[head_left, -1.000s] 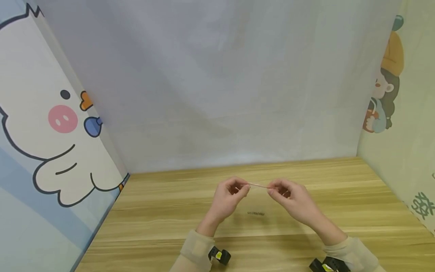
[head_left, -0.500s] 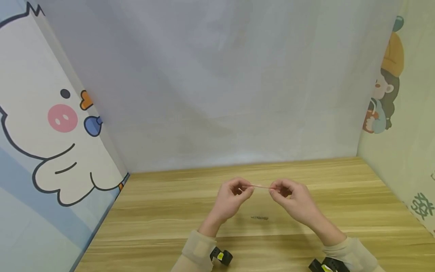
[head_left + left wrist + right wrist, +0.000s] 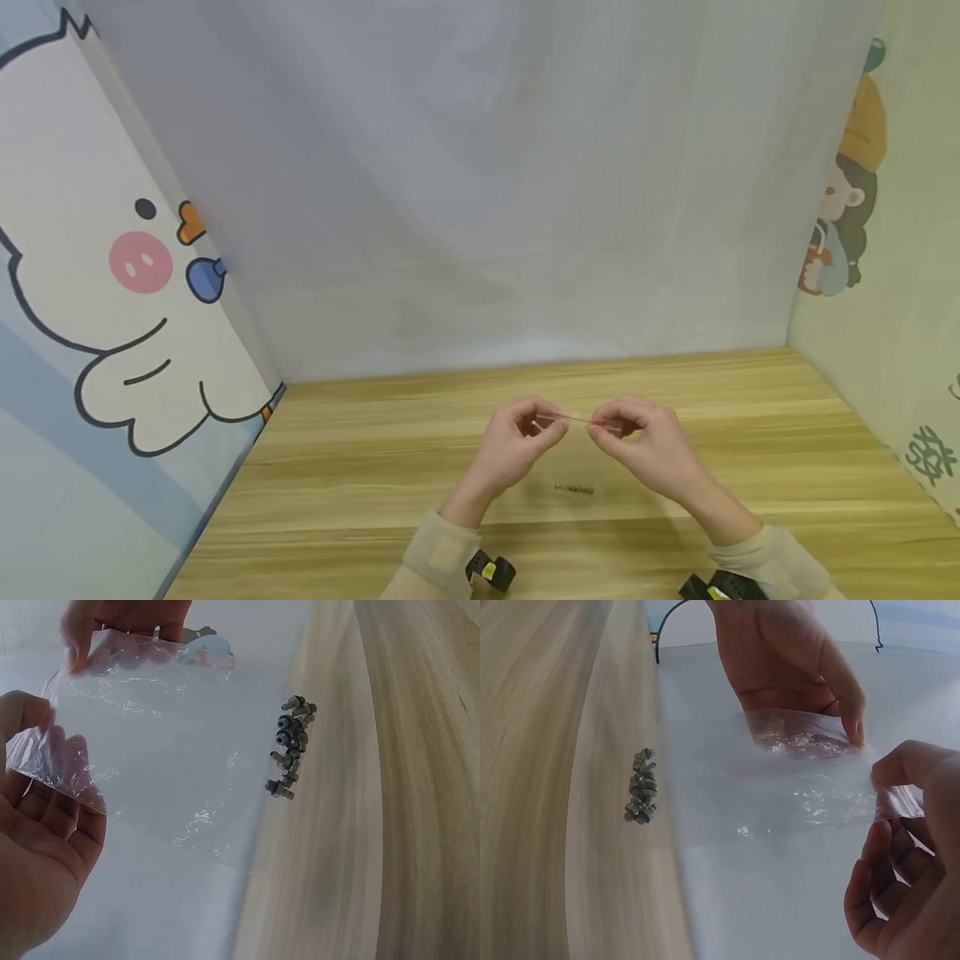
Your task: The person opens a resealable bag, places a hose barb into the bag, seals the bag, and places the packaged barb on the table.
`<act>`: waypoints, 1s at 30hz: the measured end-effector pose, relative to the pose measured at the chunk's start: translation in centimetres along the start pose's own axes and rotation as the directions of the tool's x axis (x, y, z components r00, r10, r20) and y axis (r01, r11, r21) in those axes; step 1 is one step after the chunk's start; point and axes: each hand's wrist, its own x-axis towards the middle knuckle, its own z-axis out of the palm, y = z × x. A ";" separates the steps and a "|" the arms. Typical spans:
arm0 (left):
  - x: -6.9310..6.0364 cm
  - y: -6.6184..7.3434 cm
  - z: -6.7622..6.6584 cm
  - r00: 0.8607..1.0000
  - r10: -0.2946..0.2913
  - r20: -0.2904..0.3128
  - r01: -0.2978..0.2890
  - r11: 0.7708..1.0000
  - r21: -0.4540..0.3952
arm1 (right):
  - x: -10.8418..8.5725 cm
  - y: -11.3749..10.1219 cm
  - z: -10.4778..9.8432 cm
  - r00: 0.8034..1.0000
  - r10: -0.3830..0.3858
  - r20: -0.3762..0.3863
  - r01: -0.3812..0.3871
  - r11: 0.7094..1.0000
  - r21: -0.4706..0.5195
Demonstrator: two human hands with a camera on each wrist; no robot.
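Both hands hold up a clear plastic zip bag by its top edge, which shows a thin red line in the head view. My left hand pinches the left part of that edge between thumb and fingers. The right hand pinches it a short way to the right. Several small grey metal fittings, like short threaded bolts, lie in a row at the bottom of the hanging bag. In the right wrist view the bolts appear bunched together. The bag's clear sides barely show in the head view.
Below the hands is a wood-grain table. A pale grey cloth backdrop rises behind it. Printed cartoon panels stand at the left and right. A small black camera is strapped to the left wrist.
My left hand has shifted slightly right and down, closer to the right hand, so the gap along the red edge is shorter. The bolts in the bag hang a little lower and farther right.
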 end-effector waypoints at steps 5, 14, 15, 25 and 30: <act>-0.1 0.0 0.0 0.999 0.042 0.003 -0.042 0.999 0.020 | 0.0 0.2 0.1 1.000 -0.025 0.018 0.025 1.000 0.006; -0.1 0.1 0.0 0.995 0.093 0.048 -0.097 0.992 0.083 | -0.2 0.3 0.3 0.997 -0.079 0.013 0.079 0.997 -0.013; 0.0 0.1 0.0 0.994 0.096 0.050 -0.100 0.991 0.089 | -0.2 0.4 0.4 0.996 -0.090 0.010 0.090 0.996 -0.019; 0.0 0.1 0.1 0.985 0.147 0.092 -0.160 0.974 0.160 | -0.3 0.4 0.5 0.989 -0.149 0.015 0.150 0.987 -0.053; 0.0 0.3 0.2 0.980 0.151 0.130 -0.174 0.966 0.190 | -0.5 0.4 0.6 0.990 -0.139 0.030 0.141 0.988 -0.065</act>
